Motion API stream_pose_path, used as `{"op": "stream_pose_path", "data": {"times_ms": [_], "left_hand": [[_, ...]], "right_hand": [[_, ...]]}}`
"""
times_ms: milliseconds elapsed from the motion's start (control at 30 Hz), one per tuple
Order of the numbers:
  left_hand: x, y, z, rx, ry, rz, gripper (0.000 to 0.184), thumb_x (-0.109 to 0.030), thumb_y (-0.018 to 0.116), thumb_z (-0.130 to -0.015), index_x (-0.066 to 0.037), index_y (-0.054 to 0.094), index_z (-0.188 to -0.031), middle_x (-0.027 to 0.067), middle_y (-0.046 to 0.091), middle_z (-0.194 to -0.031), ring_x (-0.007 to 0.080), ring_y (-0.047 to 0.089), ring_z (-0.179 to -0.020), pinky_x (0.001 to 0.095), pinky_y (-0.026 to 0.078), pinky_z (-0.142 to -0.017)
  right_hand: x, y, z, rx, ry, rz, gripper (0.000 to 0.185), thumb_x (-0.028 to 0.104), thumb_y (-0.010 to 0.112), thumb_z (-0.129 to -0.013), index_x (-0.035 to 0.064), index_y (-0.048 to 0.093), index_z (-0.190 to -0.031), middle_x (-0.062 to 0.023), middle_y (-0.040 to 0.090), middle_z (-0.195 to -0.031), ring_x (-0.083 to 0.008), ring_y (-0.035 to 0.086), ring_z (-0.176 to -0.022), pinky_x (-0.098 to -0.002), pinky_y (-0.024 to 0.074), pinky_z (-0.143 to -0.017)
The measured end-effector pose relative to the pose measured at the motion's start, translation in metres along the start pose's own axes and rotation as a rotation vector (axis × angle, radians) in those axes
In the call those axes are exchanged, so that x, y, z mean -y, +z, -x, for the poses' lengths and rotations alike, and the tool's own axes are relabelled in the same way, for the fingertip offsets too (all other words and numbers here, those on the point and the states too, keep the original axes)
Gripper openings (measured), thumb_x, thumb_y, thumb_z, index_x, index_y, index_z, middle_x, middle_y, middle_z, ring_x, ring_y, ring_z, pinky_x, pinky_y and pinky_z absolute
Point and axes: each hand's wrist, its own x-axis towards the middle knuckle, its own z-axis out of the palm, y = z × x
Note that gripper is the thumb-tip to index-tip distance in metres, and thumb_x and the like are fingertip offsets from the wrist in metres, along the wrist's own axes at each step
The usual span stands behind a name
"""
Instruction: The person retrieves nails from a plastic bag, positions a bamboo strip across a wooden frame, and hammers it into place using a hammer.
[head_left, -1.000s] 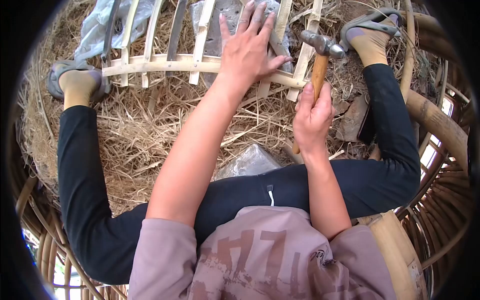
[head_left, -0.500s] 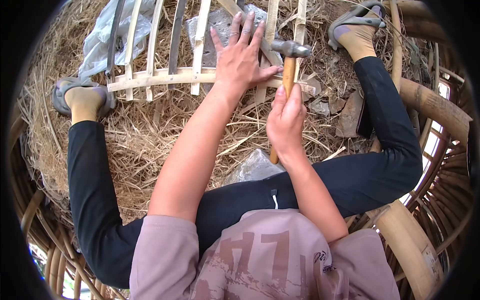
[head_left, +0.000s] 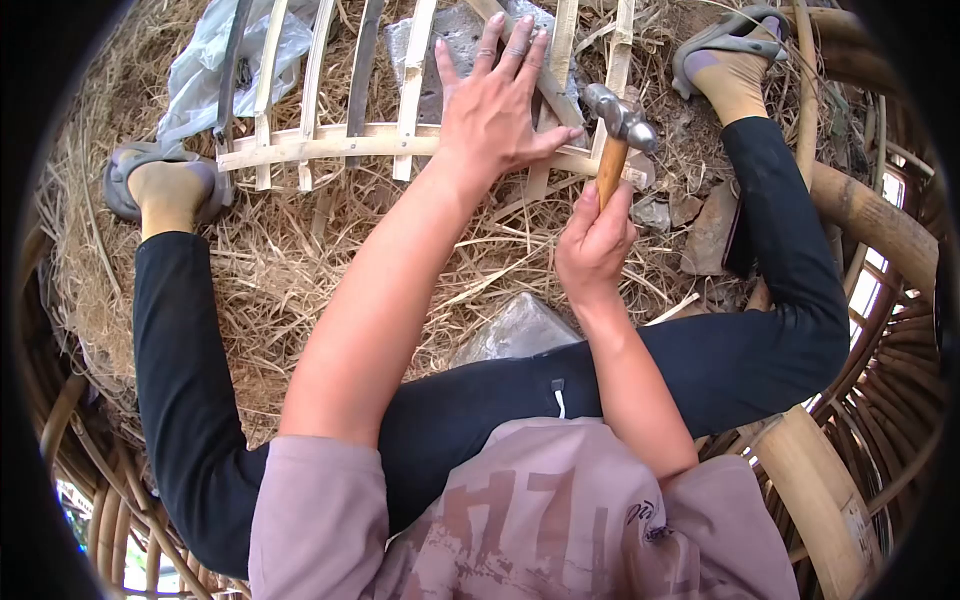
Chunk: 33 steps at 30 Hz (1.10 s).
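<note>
My left hand (head_left: 495, 115) lies flat with fingers spread, pressing on a frame of bamboo slats near its right end. A curved bamboo crosspiece (head_left: 300, 150) runs under that hand, with several slats fixed across it and small nail heads showing. My right hand (head_left: 597, 240) is wrapped round the wooden handle of a hammer (head_left: 614, 165). The hammer's metal head is over the right end of the crosspiece, beside a slat; whether it touches is unclear. Beneath the slats sits a grey stone block (head_left: 435, 55), partly covered by my left hand.
Straw and shavings (head_left: 290, 260) cover the ground. A clear plastic bag (head_left: 190, 85) lies at upper left, a grey stone (head_left: 520, 330) between my legs, and broken stone pieces (head_left: 712, 230) to the right. Thick bamboo poles (head_left: 875, 205) and curved canes surround me.
The hammer and my right hand have shifted right and its head has turned. The slat frame and my left hand appear slightly further up and right in view.
</note>
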Motion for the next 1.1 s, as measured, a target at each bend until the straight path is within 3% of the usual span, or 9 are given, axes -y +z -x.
{"op": "stream_pose_path", "data": {"times_ms": [167, 333, 567, 700, 733, 833, 867, 967, 1100], "left_hand": [[0.013, -0.011, -0.013, 0.103, 0.137, -0.360, 0.094, -0.078, 0.036, -0.088, -0.018, 0.024, -0.159, 0.0036, 0.026, -0.165, 0.0256, 0.017, -0.153, 0.0724, 0.002, -0.116], [0.023, -0.010, -0.013, 0.135, 0.170, -0.229, 0.085, -0.074, 0.033, -0.092, -0.026, 0.021, -0.160, -0.0002, 0.016, -0.167, 0.0298, 0.006, -0.155, 0.0766, -0.009, -0.112], [0.024, -0.011, -0.013, 0.104, 0.184, -0.164, 0.073, -0.060, 0.038, -0.098, -0.025, 0.023, -0.159, 0.0022, 0.019, -0.167, 0.0319, 0.009, -0.154, 0.0750, -0.004, -0.114], [0.025, -0.012, -0.018, 0.072, 0.192, -0.119, 0.069, -0.053, 0.043, -0.099, -0.026, 0.024, -0.160, 0.0042, 0.021, -0.166, 0.0322, 0.011, -0.154, 0.0755, -0.001, -0.113], [0.024, -0.013, -0.019, 0.003, 0.201, -0.141, 0.066, -0.053, 0.041, -0.101, -0.021, 0.029, -0.157, 0.0079, 0.025, -0.164, 0.0308, 0.015, -0.154, 0.0678, 0.003, -0.118], [0.035, -0.026, -0.035, -0.168, 0.120, -0.138, 0.065, -0.052, 0.041, -0.101, -0.011, 0.037, -0.151, 0.0114, 0.034, -0.159, 0.0297, 0.022, -0.151, 0.0566, 0.011, -0.122], [0.044, -0.026, -0.043, -0.350, 0.093, -0.178, 0.064, -0.051, 0.043, -0.102, -0.003, 0.042, -0.144, 0.0123, 0.046, -0.149, 0.0310, 0.033, -0.145, 0.0476, 0.021, -0.120], [0.071, -0.039, -0.061, -0.322, -0.237, -0.181, 0.062, -0.044, 0.053, -0.099, 0.002, 0.044, -0.139, 0.0192, 0.055, -0.132, 0.0361, 0.047, -0.130, 0.0479, 0.037, -0.107], [0.093, -0.041, -0.080, -0.261, -0.666, 0.121, 0.062, -0.043, 0.058, -0.096, 0.007, 0.049, -0.132, 0.0272, 0.053, -0.127, 0.0404, 0.052, -0.120, 0.0468, 0.042, -0.103]], "right_hand": [[-0.002, -0.005, -0.004, -0.012, 0.172, -0.030, 0.016, 0.014, 0.049, -0.104, 0.0001, 0.048, -0.096, -0.0177, 0.052, -0.059, -0.0351, 0.057, -0.051, -0.0446, 0.0395, -0.049], [-0.007, -0.010, -0.011, -0.031, 0.139, -0.002, 0.017, 0.015, 0.049, -0.103, -0.0001, 0.048, -0.095, -0.0188, 0.053, -0.059, -0.0390, 0.058, -0.053, -0.0467, 0.0396, -0.050], [-0.010, -0.011, -0.045, -0.158, 0.171, 0.009, 0.020, 0.016, 0.055, -0.101, -0.0015, 0.049, -0.093, -0.0198, 0.055, -0.062, -0.0397, 0.059, -0.055, -0.0479, 0.0425, -0.052], [-0.017, -0.010, -0.087, -0.222, 0.065, 0.081, 0.019, 0.015, 0.062, -0.094, -0.0010, 0.051, -0.093, -0.0184, 0.060, -0.077, -0.0381, 0.063, -0.076, -0.0501, 0.0468, -0.070], [-0.017, -0.010, -0.100, -0.166, 0.179, 0.131, 0.020, 0.015, 0.064, -0.092, -0.0010, 0.052, -0.095, -0.0177, 0.060, -0.084, -0.0376, 0.062, -0.085, -0.0488, 0.0472, -0.077], [-0.031, 0.000, -0.136, -0.190, 0.122, 0.194, 0.022, 0.016, 0.066, -0.092, -0.0018, 0.053, -0.097, -0.0186, 0.060, -0.083, -0.0375, 0.062, -0.083, -0.0479, 0.0484, -0.075], [-0.026, -0.003, -0.143, -0.126, 0.174, 0.175, 0.025, 0.017, 0.067, -0.091, -0.0028, 0.053, -0.098, -0.0213, 0.061, -0.087, -0.0392, 0.063, -0.085, -0.0484, 0.0496, -0.076], [-0.033, 0.000, -0.154, -0.072, 0.182, 0.169, 0.027, 0.018, 0.068, -0.091, -0.0028, 0.053, -0.098, -0.0240, 0.063, -0.089, -0.0413, 0.064, -0.086, -0.0496, 0.0502, -0.078], [-0.033, -0.002, -0.160, -0.006, 0.280, 0.089, 0.027, 0.015, 0.070, -0.089, -0.0027, 0.052, -0.099, -0.0250, 0.067, -0.086, -0.0443, 0.068, -0.082, -0.0499, 0.0526, -0.073]]}}
